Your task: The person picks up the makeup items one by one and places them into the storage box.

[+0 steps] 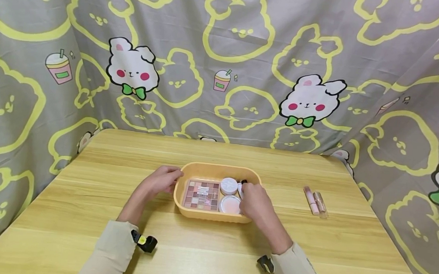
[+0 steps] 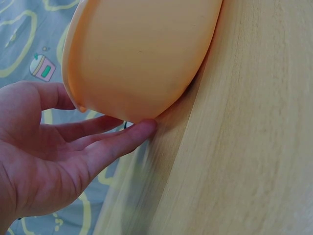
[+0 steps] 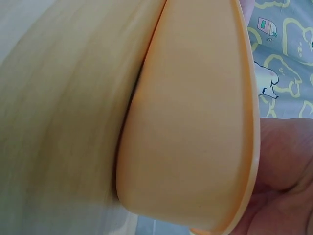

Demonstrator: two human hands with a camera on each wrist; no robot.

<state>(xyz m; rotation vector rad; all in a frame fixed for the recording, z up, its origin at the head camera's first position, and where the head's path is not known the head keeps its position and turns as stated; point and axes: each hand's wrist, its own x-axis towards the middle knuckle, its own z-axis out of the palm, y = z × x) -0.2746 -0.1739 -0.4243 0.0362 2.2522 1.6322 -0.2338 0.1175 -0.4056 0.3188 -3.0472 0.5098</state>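
Note:
An orange plastic basket (image 1: 213,215) sits on the table. In it lie an eyeshadow palette (image 1: 201,196) on the left, a round white compact (image 1: 229,186) behind, and a pink-topped compact (image 1: 230,205) in front. My left hand (image 1: 163,179) holds the basket's left end; the left wrist view shows its thumb against the outer wall and a finger at the rim. Reaching over the right end, my right hand (image 1: 256,202) has curled fingers at a small white tube with a black cap (image 1: 244,182). Its fingertips are mostly hidden, and the basket wall blocks them in the right wrist view.
Two slim lip-gloss-like tubes, one pink (image 1: 311,201) and one clear gold-brown (image 1: 320,204), lie on the wooden table (image 1: 202,252) to the right of the basket. A patterned grey curtain (image 1: 189,31) hangs behind and along both sides.

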